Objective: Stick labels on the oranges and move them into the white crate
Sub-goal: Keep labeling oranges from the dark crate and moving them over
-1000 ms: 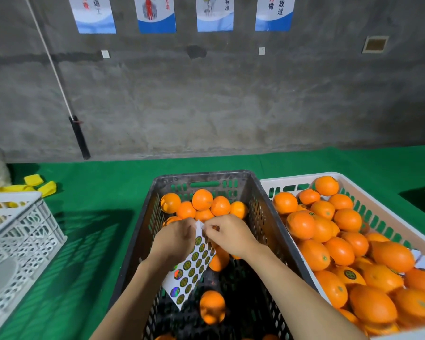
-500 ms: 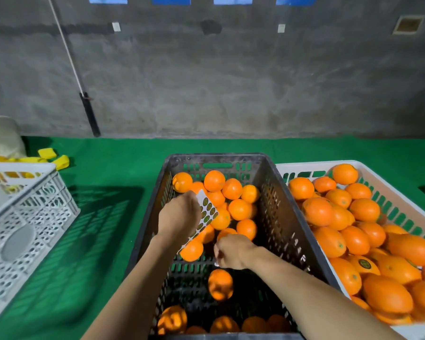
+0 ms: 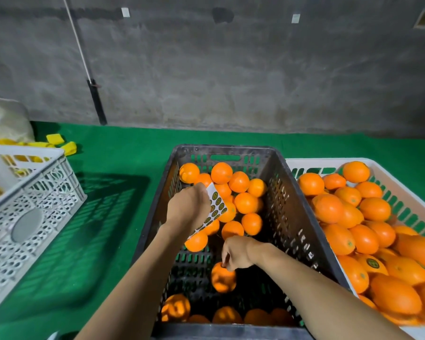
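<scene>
**A:** What are the hands doing?

**B:** They're apart. The left hand (image 3: pixel 188 209) grips the sheet of labels (image 3: pixel 216 209) and holds it up over the far pile, probably so the labels are within reach and off the fruit. The right hand (image 3: pixel 236 256) is lower, with its fingertips bunched on top of a single orange (image 3: pixel 223 280).

**A:** Is it pinching a label or just pressing?

**B:** I can't tell, because the fingers hide that spot. My guess is that a label is going on there.

**A:** Where's the orange?

**B:** It's lying by itself on the floor of the dark crate (image 3: pixel 287 217), near the front. Being clear of the pile makes it easy to reach from above.

**A:** And where does it go?

**B:** Into the white crate (image 3: pixel 329 161), which touches the dark one on the right, so the carry is short. It's heaped with fruit, and one labelled orange (image 3: pixel 372 263) shows its sticker.

**A:** Anything else?

**B:** Both crates sit on a green mat (image 3: pixel 123 155). Another white crate (image 3: pixel 35 192) stands well off to the left.
</scene>
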`<control>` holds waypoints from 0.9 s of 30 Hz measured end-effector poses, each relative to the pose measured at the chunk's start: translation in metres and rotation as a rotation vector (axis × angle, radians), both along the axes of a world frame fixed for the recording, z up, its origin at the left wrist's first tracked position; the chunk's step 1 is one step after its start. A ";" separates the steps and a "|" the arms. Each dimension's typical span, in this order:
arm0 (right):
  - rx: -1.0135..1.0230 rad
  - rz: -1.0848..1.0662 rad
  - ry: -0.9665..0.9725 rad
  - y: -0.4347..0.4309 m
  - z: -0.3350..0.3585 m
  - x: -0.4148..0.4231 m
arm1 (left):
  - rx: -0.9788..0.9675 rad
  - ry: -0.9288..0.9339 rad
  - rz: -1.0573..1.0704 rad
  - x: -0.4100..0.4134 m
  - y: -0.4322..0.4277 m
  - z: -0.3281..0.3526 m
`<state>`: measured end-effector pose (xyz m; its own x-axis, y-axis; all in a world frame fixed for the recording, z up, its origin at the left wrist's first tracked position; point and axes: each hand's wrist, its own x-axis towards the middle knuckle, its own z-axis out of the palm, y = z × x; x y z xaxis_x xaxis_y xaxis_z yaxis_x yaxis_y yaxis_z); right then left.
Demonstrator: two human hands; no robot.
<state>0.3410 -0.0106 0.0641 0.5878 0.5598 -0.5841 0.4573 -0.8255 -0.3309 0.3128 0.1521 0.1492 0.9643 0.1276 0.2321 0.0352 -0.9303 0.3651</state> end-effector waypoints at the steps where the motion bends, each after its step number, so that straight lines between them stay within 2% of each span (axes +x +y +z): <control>1: 0.007 -0.016 0.021 0.000 0.000 0.000 | -0.005 -0.001 0.003 0.000 0.000 0.000; 8: 0.124 -0.172 0.148 0.000 -0.011 -0.002 | -0.036 0.011 0.005 0.001 0.000 -0.002; 11: 0.099 -0.182 0.149 0.006 -0.013 -0.003 | -0.026 0.008 0.000 0.001 0.000 -0.001; 14: -0.048 -0.114 0.237 0.009 -0.015 -0.004 | -0.013 0.006 -0.013 0.002 0.000 -0.001; 16: -0.212 0.033 0.219 0.011 -0.015 -0.008 | -0.019 0.014 -0.022 0.002 0.000 -0.001; 18: -0.282 0.130 0.187 0.014 -0.015 -0.012 | -0.039 0.025 -0.025 0.003 0.000 -0.002; 27: -0.128 -0.082 0.279 0.003 -0.007 -0.005 | -0.089 -0.007 -0.003 0.002 -0.001 -0.003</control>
<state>0.3365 -0.0081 0.0568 0.4352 0.4282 -0.7920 0.2933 -0.8991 -0.3249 0.3150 0.1506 0.1465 0.9630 0.1452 0.2270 0.0296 -0.8943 0.4466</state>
